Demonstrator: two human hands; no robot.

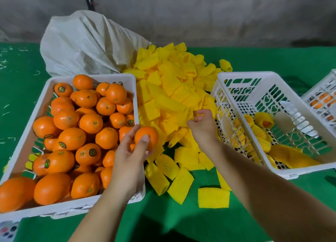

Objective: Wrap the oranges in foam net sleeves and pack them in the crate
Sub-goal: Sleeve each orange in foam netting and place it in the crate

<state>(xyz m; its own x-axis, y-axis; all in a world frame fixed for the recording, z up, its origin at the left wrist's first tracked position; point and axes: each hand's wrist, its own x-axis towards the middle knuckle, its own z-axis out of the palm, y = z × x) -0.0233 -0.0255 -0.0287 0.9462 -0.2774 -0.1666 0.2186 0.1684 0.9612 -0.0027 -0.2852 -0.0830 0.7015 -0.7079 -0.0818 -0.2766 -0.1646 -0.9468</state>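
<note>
My left hand (130,153) grips a bare orange (145,135) just past the right rim of the white crate (135,89) that is piled with loose oranges (72,138). My right hand (202,124) reaches into the heap of yellow foam net sleeves (172,89) in the middle, its fingers pinched on a sleeve edge (190,112). At the right stands a slotted white crate (234,103) with several wrapped oranges (263,120) inside.
A white woven sack (87,45) lies behind the orange crate. Loose sleeves (212,198) are scattered on the green table cover near me. Another white crate (321,96) with oranges shows at the far right edge. A grey wall runs along the back.
</note>
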